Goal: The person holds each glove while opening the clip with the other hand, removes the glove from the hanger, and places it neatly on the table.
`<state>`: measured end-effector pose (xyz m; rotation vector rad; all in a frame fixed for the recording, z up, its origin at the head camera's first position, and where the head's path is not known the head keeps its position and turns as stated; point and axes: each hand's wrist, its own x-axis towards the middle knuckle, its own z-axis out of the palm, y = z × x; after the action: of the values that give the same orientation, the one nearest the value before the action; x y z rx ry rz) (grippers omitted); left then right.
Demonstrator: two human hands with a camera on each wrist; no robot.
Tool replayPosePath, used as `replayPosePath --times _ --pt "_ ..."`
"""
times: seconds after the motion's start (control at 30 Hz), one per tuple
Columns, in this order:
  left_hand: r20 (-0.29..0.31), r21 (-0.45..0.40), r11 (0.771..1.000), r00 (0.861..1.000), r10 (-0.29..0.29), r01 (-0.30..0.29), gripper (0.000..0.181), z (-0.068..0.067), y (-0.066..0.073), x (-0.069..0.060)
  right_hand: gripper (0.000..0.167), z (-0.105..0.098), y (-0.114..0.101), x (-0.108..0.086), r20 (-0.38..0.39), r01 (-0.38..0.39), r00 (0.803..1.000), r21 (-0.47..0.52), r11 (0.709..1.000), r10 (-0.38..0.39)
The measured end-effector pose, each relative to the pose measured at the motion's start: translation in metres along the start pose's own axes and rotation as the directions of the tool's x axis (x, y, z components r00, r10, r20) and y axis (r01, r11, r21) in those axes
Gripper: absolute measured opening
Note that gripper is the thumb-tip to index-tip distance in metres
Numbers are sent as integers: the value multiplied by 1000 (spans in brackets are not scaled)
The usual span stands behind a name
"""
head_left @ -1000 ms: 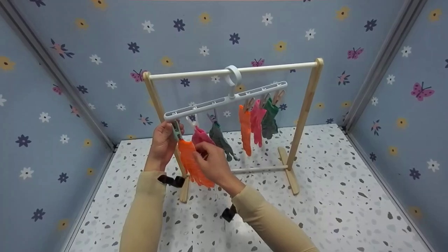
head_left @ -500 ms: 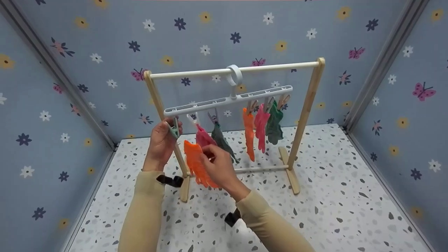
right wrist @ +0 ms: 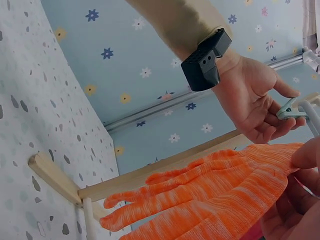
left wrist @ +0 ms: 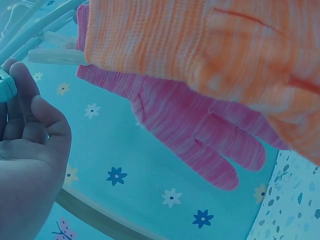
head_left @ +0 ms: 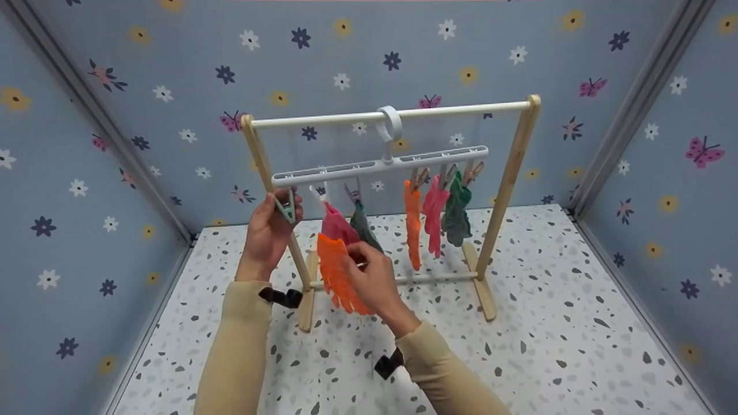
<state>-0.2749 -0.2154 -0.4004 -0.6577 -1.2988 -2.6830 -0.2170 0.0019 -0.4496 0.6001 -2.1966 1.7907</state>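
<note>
At the left end of the white hanger (head_left: pixel 340 170), my left hand (head_left: pixel 270 236) pinches a pale green clothespin (head_left: pixel 287 212) between thumb and fingers. My right hand (head_left: pixel 375 279) holds an orange knit glove (head_left: pixel 333 266) by its side near the cuff, below and right of the clothespin and apart from it. The glove's fingers hang down, plain in the right wrist view (right wrist: pixel 215 195). Just behind it a pink glove (head_left: pixel 338 223) hangs from a white clothespin (head_left: pixel 320 193). Beside that hangs a dark green glove (head_left: pixel 360 218), partly hidden by the orange one and my right hand.
The hanger hooks over the top bar (head_left: pixel 461 110) of a wooden rack (head_left: pixel 510 184). On its right half an orange glove (head_left: pixel 413 225), a pink glove (head_left: pixel 435 213) and a green glove (head_left: pixel 458 213) hang from clothespins. The rack's feet stand on a speckled surface (head_left: pixel 576 323); flowered walls surround it.
The orange glove has come out of the green clothespin and moved right and slightly down with my right hand. The left hand still holds the clothespin. The hanger's left end has risen, its right end dropped.
</note>
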Motion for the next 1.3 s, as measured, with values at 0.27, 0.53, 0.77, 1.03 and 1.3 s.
replayPosePath --times 0.27,0.53,0.77,1.03,1.3 --pt "33 4 1000 999 16 -17 34 1 -1 0 19 -10 3 -2 13 -9 1000 45 999 9" --pt "39 -12 1000 999 6 -6 35 2 0 -3 20 -21 6 -7 29 -47 999 63 997 46" --pt "31 -5 1000 1000 6 -6 35 2 2 -3 20 -32 12 -11 45 -38 998 74 997 34" --pt "11 -14 1000 1000 13 -13 34 3 2 -3 17 -42 10 -17 40 -63 997 79 995 60" --pt "20 -17 1000 1000 23 -22 33 3 2 -2 14 -59 -19 -23 6 -58 998 62 996 58"
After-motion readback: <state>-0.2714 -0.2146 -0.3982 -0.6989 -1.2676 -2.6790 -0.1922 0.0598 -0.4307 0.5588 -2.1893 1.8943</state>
